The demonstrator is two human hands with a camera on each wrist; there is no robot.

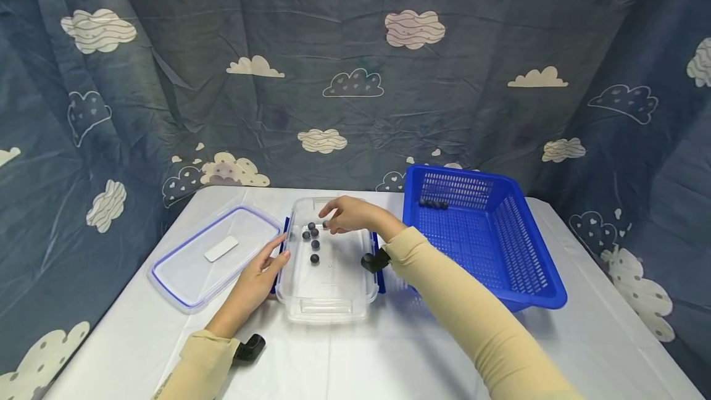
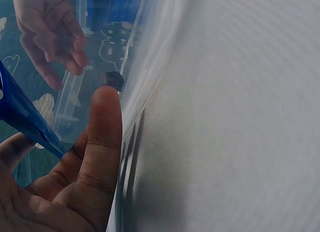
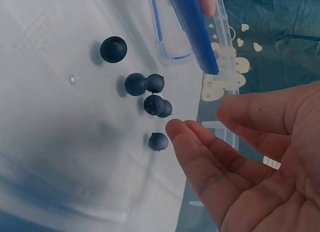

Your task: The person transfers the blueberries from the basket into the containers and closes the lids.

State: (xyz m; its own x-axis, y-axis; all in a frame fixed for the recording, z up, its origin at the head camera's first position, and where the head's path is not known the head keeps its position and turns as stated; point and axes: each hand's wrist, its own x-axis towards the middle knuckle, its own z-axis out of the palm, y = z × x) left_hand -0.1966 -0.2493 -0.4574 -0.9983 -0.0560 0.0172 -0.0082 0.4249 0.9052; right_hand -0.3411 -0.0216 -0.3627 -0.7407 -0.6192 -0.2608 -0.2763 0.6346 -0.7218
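A clear plastic container [image 1: 333,289] with blue side latches stands mid-table, and several small dark balls [image 1: 315,259] with tiny nubs lie in it. My left hand [image 1: 257,276] rests at the container's left side, fingers by the blue latch [image 2: 22,109] and thumb near the wall. Over the far part of the container hovers my right hand [image 1: 351,213], thumb and fingers apart, nothing between them. In the right wrist view, its fingertips are just beside the nearest dark ball [image 3: 158,141], apart from it.
Right of the container stands a blue perforated basket [image 1: 533,252], holding several dark balls [image 1: 433,204] at its far left. On the left lies a clear lid [image 1: 183,264] with a blue seal and a white label [image 1: 221,249]. A cloud-patterned cloth hangs behind the table.
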